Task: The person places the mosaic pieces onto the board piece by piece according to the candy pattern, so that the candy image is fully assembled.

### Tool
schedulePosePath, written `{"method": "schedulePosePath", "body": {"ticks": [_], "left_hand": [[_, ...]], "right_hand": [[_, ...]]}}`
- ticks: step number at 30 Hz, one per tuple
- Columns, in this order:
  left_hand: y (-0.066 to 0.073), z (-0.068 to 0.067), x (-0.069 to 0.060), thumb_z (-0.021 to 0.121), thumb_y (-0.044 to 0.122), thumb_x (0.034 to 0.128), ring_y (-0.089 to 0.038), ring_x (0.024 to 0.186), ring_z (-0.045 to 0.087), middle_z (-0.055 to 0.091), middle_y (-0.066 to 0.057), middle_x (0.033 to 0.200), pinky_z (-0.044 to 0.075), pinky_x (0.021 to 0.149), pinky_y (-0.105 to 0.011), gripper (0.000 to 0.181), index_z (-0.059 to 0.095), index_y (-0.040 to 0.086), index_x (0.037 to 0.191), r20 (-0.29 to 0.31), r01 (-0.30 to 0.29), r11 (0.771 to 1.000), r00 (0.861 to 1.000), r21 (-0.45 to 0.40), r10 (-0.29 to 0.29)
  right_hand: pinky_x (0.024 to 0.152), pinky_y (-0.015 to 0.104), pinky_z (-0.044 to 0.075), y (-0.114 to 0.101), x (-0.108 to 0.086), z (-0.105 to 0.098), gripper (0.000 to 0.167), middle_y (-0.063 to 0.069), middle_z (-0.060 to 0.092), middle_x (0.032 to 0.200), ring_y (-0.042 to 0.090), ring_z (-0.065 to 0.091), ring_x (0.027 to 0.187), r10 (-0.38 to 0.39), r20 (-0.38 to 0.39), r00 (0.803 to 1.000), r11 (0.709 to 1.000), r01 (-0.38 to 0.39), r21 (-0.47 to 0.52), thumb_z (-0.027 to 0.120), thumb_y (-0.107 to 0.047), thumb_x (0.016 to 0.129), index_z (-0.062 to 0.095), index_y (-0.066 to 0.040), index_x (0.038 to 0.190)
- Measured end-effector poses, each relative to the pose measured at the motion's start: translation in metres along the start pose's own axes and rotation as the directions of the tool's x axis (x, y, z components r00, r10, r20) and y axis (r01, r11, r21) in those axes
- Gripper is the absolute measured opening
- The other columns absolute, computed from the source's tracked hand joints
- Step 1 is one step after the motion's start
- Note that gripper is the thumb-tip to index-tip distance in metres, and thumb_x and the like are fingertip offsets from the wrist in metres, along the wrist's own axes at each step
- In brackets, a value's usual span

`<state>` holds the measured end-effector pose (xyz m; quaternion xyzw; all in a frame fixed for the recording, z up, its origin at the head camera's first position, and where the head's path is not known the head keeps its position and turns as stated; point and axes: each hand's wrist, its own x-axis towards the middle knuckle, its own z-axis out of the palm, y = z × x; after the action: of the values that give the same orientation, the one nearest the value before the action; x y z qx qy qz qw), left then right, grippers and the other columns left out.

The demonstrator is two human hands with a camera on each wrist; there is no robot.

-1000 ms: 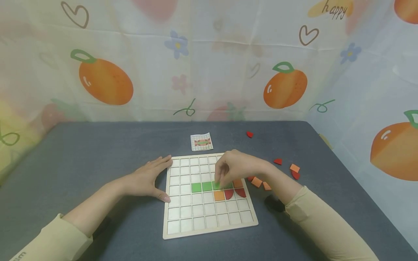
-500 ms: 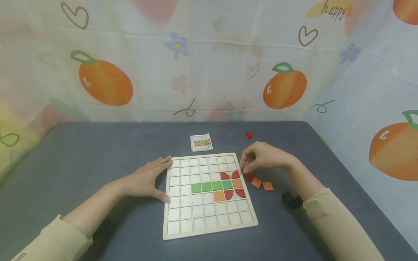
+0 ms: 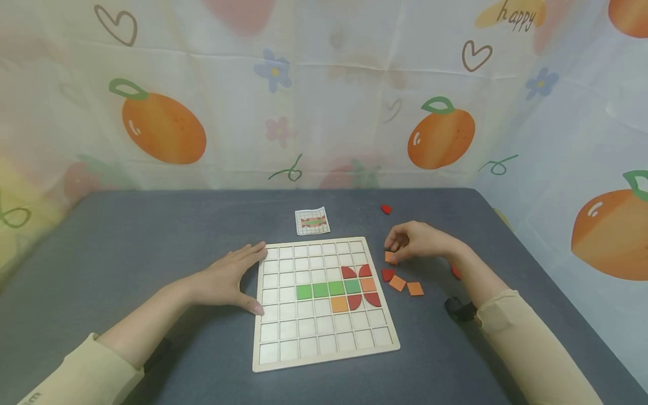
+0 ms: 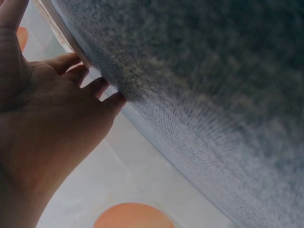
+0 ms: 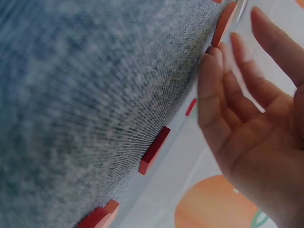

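Note:
My left hand (image 3: 223,279) is spread along the left edge of the white grid board (image 3: 288,354), fingers at the far part and thumb lower down. In the left wrist view, its fingers (image 4: 97,88) meet the board's edge by the tabletop. My right hand (image 3: 420,239) is low beyond the board's right side, fingers loosely bent, at an orange square tile (image 3: 390,257). The right wrist view shows the thumb apart from the fingers and a fingertip against an orange tile (image 5: 223,26). Green squares (image 3: 320,289), red quarter-round tiles (image 3: 355,302) and orange squares (image 3: 340,304) fill some cells.
Near the right hand lie a red tile (image 3: 387,275) and loose orange squares (image 3: 415,288). Another red piece (image 3: 387,209) lies farther back. A printed pattern card (image 3: 311,221) sits behind the board. A fruit-print curtain (image 3: 324,112) hangs beyond the table.
My right hand has left the board and moved right to the orange tile. Red tiles in the board's upper right cells are now uncovered. The left hand has stayed put.

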<state>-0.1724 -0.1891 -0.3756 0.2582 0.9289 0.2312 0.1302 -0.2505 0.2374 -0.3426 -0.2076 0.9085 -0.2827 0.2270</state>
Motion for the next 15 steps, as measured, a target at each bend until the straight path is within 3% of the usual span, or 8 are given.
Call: {"method": "schedulePosePath", "body": {"ticks": [15], "left_hand": [[0.0031, -0.0014, -0.0006, 0.083, 0.061, 0.0654, -0.05, 0.151, 0.015, 0.019, -0.021, 0.165, 0.015, 0.119, -0.07, 0.122, 0.026, -0.001, 0.154, 0.004, 0.002, 1.0, 1.0, -0.006, -0.002]], "right_hand": [[0.067, 0.028, 0.047, 0.0005, 0.0034, 0.0061, 0.025, 0.004, 0.066, 0.086, 0.013, 0.057, 0.074, 0.001, -0.005, 1.0, 0.993, -0.001, -0.121, 0.08, -0.022, 0.083, 0.063, -0.008, 0.095]]}}
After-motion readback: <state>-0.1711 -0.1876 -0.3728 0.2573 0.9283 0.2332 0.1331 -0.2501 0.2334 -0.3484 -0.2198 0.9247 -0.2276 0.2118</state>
